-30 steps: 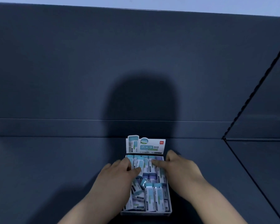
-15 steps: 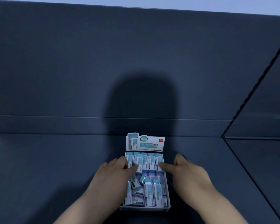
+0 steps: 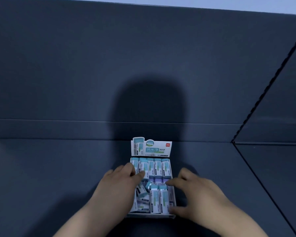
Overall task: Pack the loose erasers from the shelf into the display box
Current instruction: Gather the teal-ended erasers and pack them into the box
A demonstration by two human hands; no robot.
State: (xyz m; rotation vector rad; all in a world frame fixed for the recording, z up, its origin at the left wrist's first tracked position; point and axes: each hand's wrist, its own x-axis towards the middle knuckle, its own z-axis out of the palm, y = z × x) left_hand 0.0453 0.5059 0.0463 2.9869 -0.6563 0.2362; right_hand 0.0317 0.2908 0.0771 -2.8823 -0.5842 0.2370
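Note:
The white display box (image 3: 150,216) stands on the dark shelf with its printed header card (image 3: 151,147) upright at the back. A neat back row of blue-and-white erasers (image 3: 158,167) fills its far end. Two erasers (image 3: 159,199) lie flat at the front right, and several tumbled erasers (image 3: 142,192) lie at the front left. My left hand (image 3: 118,187) reaches over the box's left side, fingertips resting on the leftmost back-row erasers. My right hand (image 3: 200,192) is spread at the box's right side, index finger touching the middle erasers, thumb by the front right corner.
The dark blue shelf surface (image 3: 58,177) stretches to the left and right of the box. A low back ledge (image 3: 75,129) and tall back panel rise behind it. A seam (image 3: 256,177) runs diagonally across the shelf on the right.
My right hand has drawn back from the back row towards the box's near right side. My left hand has stayed at the back-left erasers.

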